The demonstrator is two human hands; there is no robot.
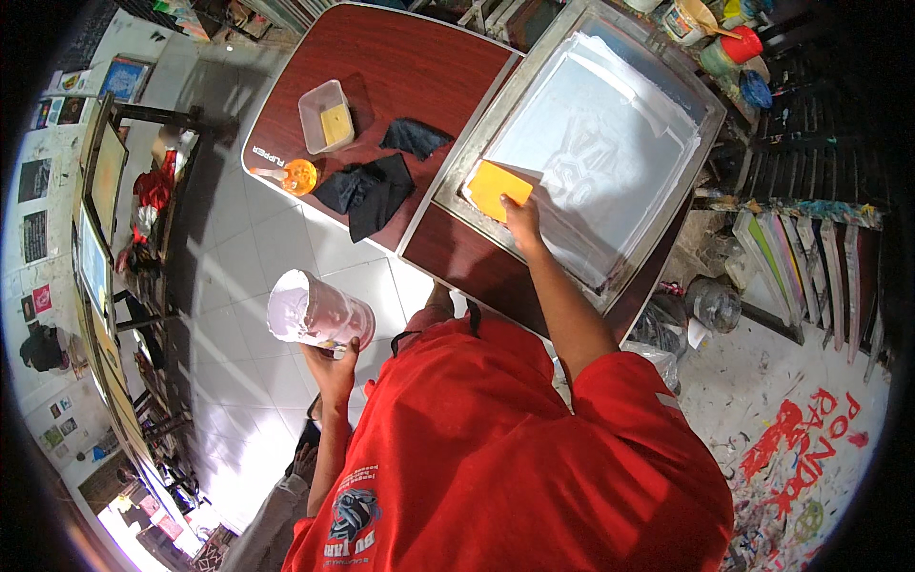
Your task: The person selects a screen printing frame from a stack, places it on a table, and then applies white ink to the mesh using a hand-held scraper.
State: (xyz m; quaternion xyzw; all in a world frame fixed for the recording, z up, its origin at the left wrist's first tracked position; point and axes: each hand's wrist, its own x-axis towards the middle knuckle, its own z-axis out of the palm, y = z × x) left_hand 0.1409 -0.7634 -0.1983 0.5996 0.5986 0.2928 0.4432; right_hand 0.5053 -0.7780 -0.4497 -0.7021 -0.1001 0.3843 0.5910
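Orange flat rectangular scraper, pinched in right hand at near-left corner of grey-framed white rectangular screen. Could scratch or streak it if dragged on an edge. Left of screen: white cylindrical plastic bucket, gripped tilted in left hand. Might slop onto pale tiled floor if tipped; can't tell how full.
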